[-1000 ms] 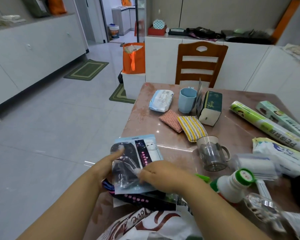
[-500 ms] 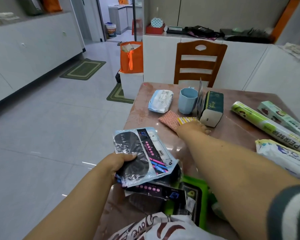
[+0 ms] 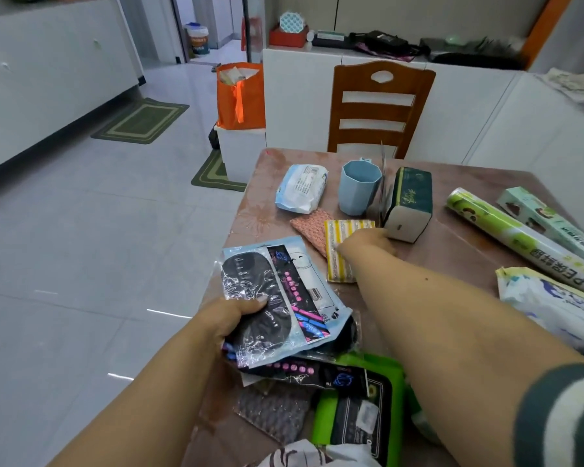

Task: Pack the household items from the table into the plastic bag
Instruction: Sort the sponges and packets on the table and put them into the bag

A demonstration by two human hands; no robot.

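- Left hand (image 3: 228,320): clamped on a flat clear-fronted eye mask packet (image 3: 277,298), thumb on top; the packet is held above the near left edge of the table (image 3: 452,251).
- Under that packet: further similar dark packets (image 3: 304,370) in a loose stack, overlapping a green pouch (image 3: 358,412) at the near edge.
- Right hand (image 3: 368,244): reached forward across the table, resting on the yellow striped cloth (image 3: 343,246). Fingers lie hidden behind the hand; whether they grip the cloth cannot be told.
- Orange patterned cloth (image 3: 312,224): flat on the table, touching the yellow cloth on its left side.
- Far row, left to right: wet wipes pack (image 3: 300,188), blue cup (image 3: 359,187) upright, dark green tissue pack (image 3: 410,203) standing just beside the right hand.
- Right side of the table: green film roll (image 3: 520,242) and a boxed roll (image 3: 550,220) lying side by side; a white and blue soft pack (image 3: 553,305) nearer.
- Plastic bag (image 3: 314,455): white with brown print, only its top visible at the bottom edge of view.
- Wooden chair (image 3: 380,109) stands behind the table.
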